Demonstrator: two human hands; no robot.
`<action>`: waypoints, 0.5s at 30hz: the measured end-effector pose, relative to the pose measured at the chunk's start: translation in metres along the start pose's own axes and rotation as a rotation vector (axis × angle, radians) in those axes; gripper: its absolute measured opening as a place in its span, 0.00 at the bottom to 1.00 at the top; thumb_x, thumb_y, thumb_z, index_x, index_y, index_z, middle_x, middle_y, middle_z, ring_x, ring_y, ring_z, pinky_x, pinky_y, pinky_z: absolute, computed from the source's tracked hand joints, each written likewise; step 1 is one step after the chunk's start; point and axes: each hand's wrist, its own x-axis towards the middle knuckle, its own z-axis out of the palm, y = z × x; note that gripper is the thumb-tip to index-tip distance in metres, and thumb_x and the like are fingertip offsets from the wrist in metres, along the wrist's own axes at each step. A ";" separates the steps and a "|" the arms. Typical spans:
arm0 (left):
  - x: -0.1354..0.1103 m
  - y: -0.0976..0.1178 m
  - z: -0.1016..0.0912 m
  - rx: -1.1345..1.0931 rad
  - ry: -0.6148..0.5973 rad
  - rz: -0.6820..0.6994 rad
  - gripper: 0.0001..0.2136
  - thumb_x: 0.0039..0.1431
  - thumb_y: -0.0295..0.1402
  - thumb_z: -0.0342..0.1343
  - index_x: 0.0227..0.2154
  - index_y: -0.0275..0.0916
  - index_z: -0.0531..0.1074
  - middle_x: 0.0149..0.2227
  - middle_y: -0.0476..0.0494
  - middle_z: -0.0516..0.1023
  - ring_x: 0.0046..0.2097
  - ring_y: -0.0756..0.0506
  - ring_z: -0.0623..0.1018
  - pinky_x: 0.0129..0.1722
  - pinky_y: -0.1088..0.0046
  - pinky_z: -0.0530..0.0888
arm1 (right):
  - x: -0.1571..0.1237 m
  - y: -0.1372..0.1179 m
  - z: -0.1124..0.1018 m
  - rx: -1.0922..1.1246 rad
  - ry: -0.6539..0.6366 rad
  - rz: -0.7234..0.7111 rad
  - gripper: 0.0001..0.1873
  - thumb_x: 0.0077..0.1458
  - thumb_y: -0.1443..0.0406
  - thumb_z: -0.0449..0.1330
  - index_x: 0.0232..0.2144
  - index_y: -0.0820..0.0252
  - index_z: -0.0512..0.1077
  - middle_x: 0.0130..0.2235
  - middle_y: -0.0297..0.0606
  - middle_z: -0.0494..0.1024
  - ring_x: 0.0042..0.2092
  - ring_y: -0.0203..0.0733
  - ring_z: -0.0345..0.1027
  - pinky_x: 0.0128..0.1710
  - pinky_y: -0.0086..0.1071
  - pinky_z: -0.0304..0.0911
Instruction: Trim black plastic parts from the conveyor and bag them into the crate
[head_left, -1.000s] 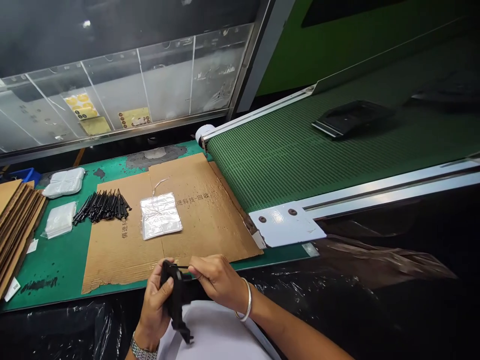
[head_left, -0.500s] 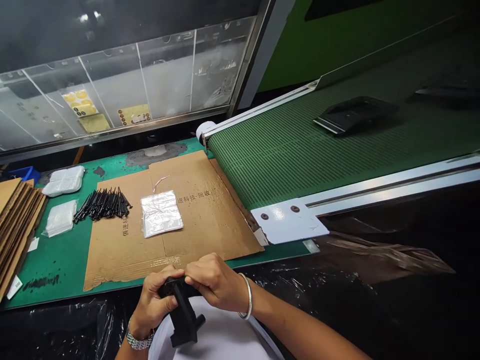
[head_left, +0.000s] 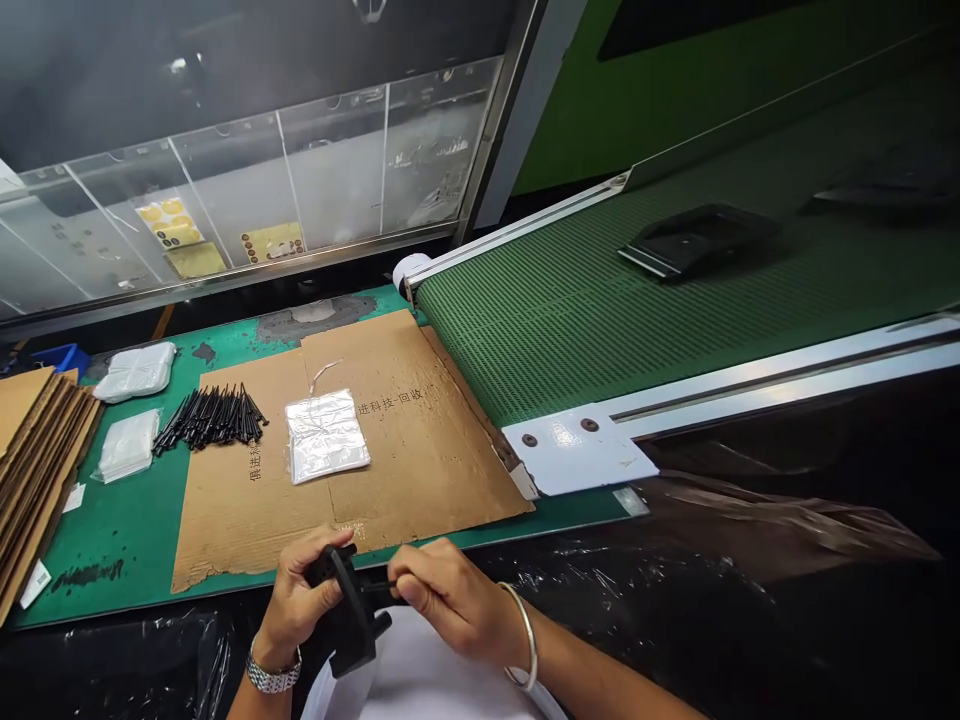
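My left hand (head_left: pixel 294 598) is closed around a black plastic part (head_left: pixel 354 625) with a plate-like body and a short stub on its side. It is held just above my lap, at the near edge of the bench. Beside it, my right hand (head_left: pixel 454 602) pinches a short black rod (head_left: pixel 377 588) that runs toward the part's side. Whether the rod is joined to the part I cannot tell. On the cardboard sheet (head_left: pixel 442 470) beyond my hands lies a bundle of clear plastic bags (head_left: pixel 328 437), with a heap of black pins (head_left: pixel 210 418) to its left.
A green conveyor belt (head_left: pixel 525 330) slopes up at right, carrying black moulded parts (head_left: pixel 694 242). Stacked cardboard (head_left: pixel 45 470) stands at far left, near white bag packs (head_left: pixel 135 372) and a blue bin (head_left: pixel 66 358). A metal-framed clear panel (head_left: pixel 337 180) rises behind the green bench (head_left: pixel 142 540).
The black part has turned in my left hand. My right hand has moved off its top, slightly right and down, and now pinches the rod. The camera view has shifted slightly.
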 end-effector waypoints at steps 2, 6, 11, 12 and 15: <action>0.005 0.008 0.003 0.126 -0.073 0.095 0.15 0.37 0.27 0.63 0.34 0.38 0.77 0.27 0.44 0.72 0.32 0.46 0.70 0.34 0.74 0.67 | 0.005 0.002 0.000 0.077 -0.015 0.100 0.30 0.54 0.43 0.39 0.32 0.63 0.65 0.18 0.26 0.56 0.18 0.30 0.49 0.19 0.25 0.47; 0.014 0.012 0.014 0.175 0.064 0.225 0.26 0.38 0.26 0.62 0.45 0.45 0.70 0.38 0.45 0.72 0.42 0.44 0.69 0.45 0.70 0.64 | 0.011 0.003 0.004 0.086 0.003 0.057 0.29 0.50 0.43 0.45 0.23 0.62 0.64 0.18 0.26 0.54 0.18 0.28 0.46 0.17 0.24 0.44; 0.015 0.002 0.039 -0.561 0.191 -0.177 0.22 0.49 0.37 0.56 0.49 0.42 0.65 0.45 0.41 0.71 0.49 0.42 0.68 0.48 0.65 0.63 | 0.016 0.004 0.023 -0.257 0.428 -0.070 0.23 0.57 0.51 0.45 0.24 0.63 0.66 0.18 0.31 0.61 0.21 0.33 0.53 0.22 0.28 0.47; 0.014 -0.001 0.042 -0.721 0.130 -0.300 0.18 0.50 0.39 0.54 0.44 0.38 0.68 0.41 0.39 0.73 0.45 0.43 0.71 0.45 0.65 0.66 | 0.016 0.005 0.027 -0.332 0.456 -0.109 0.22 0.58 0.52 0.44 0.26 0.64 0.67 0.19 0.33 0.63 0.22 0.35 0.55 0.23 0.29 0.48; 0.013 -0.006 0.046 -0.966 0.100 -0.446 0.06 0.49 0.33 0.55 0.26 0.34 0.73 0.25 0.45 0.73 0.29 0.50 0.72 0.30 0.75 0.70 | 0.014 0.007 0.031 -0.414 0.406 -0.217 0.26 0.60 0.53 0.37 0.29 0.65 0.67 0.20 0.36 0.67 0.23 0.36 0.57 0.24 0.30 0.48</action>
